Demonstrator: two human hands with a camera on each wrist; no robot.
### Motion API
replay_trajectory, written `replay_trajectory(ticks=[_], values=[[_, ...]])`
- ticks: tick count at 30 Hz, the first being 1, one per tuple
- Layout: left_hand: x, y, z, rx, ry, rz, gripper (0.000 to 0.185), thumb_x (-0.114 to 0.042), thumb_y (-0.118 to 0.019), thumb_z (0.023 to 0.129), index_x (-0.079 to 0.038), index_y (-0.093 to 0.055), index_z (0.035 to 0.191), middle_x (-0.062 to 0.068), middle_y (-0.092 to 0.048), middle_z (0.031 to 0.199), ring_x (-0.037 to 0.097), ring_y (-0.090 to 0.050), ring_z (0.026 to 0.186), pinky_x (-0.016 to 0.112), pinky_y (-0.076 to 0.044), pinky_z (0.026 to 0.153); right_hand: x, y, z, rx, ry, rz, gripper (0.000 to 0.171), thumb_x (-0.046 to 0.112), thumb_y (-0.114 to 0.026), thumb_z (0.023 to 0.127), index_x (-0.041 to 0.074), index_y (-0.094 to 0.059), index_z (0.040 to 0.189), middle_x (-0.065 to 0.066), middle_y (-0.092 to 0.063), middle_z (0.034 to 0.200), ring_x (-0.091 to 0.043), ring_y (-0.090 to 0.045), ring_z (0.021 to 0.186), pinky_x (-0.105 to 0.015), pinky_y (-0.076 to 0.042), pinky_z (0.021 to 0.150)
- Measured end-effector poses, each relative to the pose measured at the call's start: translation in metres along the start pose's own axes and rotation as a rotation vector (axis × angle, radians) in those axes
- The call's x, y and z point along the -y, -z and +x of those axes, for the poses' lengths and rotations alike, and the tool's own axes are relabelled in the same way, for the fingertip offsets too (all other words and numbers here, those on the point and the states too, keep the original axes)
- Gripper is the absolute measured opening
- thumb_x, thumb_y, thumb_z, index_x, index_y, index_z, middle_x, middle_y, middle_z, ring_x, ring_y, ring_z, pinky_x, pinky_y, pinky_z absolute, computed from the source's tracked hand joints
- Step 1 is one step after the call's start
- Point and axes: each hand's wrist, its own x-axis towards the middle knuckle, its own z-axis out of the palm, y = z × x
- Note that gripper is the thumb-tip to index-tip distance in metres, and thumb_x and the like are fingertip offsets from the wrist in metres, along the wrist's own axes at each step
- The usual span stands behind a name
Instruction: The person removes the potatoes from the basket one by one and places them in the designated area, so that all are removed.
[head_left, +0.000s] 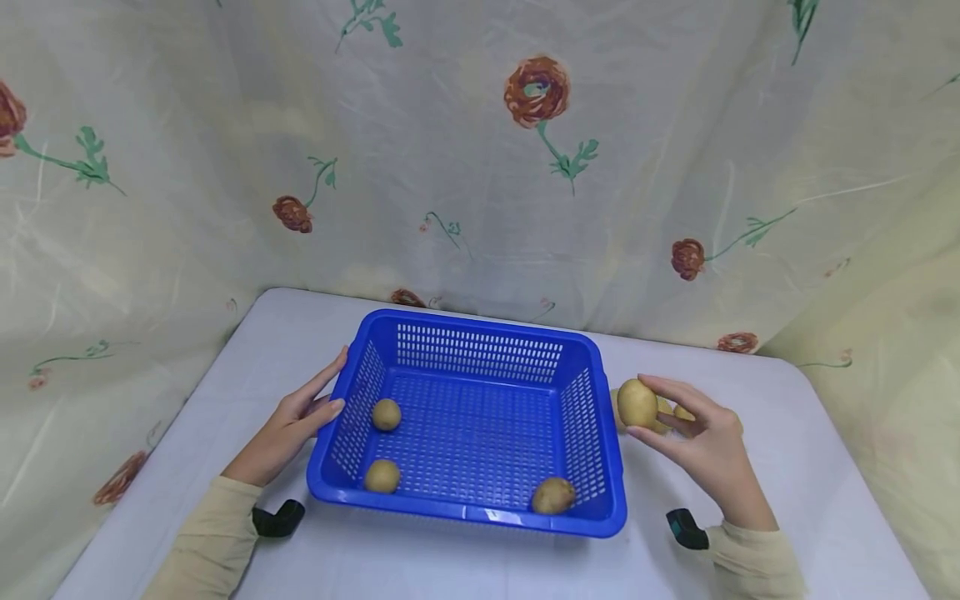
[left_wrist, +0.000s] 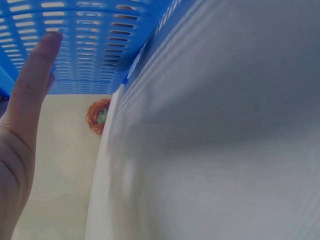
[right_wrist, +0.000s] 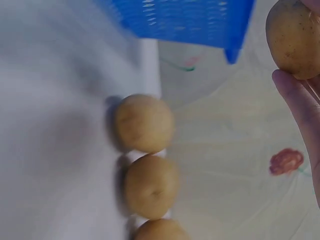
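Observation:
A blue plastic basket (head_left: 480, 510) with slotted walls sits on the table, holding one potato (head_left: 386, 414) by its left wall, a second potato (head_left: 382, 476) at the near left corner and a third potato (head_left: 553, 495) near right. My left hand (head_left: 288, 429) rests against the basket's left side, thumb tip at the rim; in the left wrist view a straight finger (left_wrist: 31, 82) lies along the slotted wall. Beyond the right rim, my right hand (head_left: 701, 437) pinches a potato (head_left: 637, 405) between thumb and fingertips, raised above the table.
Right of the basket more potatoes lie in a row on the white-covered table (head_left: 810, 500), partly hidden by my right hand; the right wrist view shows a near potato (right_wrist: 145, 123) and a middle potato (right_wrist: 151, 186). A flowered curtain (head_left: 450, 150) hangs behind the table.

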Motion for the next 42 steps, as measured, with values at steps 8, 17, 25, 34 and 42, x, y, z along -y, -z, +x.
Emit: replay_trajectory(ticks=[8,17,25,34,42], values=[[-0.001,0.000,0.000,0.004,0.004,-0.005,0.065,-0.030,-0.048,0.111,-0.031,-0.015,0.167,0.000,-0.007,0.176,0.044,-0.046,0.146,0.059,-0.049,0.111,-0.028,-0.007,-0.012,0.093,-0.058,-0.036,0.062,0.004,-0.089,0.079,0.008,-0.066,0.137,-0.018,-0.066,0.137,0.019,-0.050,0.119,-0.011,-0.056,0.087],[-0.002,0.001,-0.001,0.004,0.002,-0.007,0.065,-0.030,-0.048,0.111,-0.031,-0.015,0.167,0.000,-0.007,0.176,0.044,-0.045,0.146,0.058,-0.048,0.111,-0.042,-0.011,-0.021,0.134,-0.017,-0.109,0.062,0.003,-0.092,0.074,0.004,-0.068,0.131,-0.018,-0.070,0.129,0.018,-0.055,0.110,-0.017,-0.061,0.082],[-0.002,0.002,-0.002,0.015,-0.004,-0.024,0.065,-0.029,-0.048,0.111,-0.032,-0.015,0.167,-0.002,-0.007,0.176,0.042,-0.047,0.145,0.041,-0.056,0.107,-0.052,-0.014,-0.029,0.141,0.025,-0.135,0.064,0.000,-0.093,0.069,0.001,-0.069,0.128,-0.019,-0.072,0.127,0.024,-0.047,0.118,-0.024,-0.062,0.082],[-0.001,0.002,-0.002,0.013,-0.003,-0.009,0.064,-0.029,-0.048,0.111,-0.034,-0.015,0.166,-0.002,-0.007,0.176,0.041,-0.047,0.146,0.047,-0.054,0.109,-0.057,-0.016,-0.032,0.160,0.027,-0.184,0.063,-0.003,-0.093,0.067,-0.001,-0.070,0.125,-0.019,-0.072,0.126,0.014,-0.053,0.120,-0.032,-0.064,0.080],[-0.001,0.001,-0.002,0.010,0.000,-0.008,0.065,-0.029,-0.048,0.111,-0.033,-0.015,0.166,-0.001,-0.007,0.176,0.041,-0.047,0.145,0.042,-0.055,0.108,-0.055,-0.015,-0.030,0.248,-0.041,-0.226,0.062,-0.001,-0.092,0.070,-0.003,-0.068,0.127,-0.021,-0.071,0.127,-0.042,-0.067,0.119,-0.040,-0.064,0.084]])
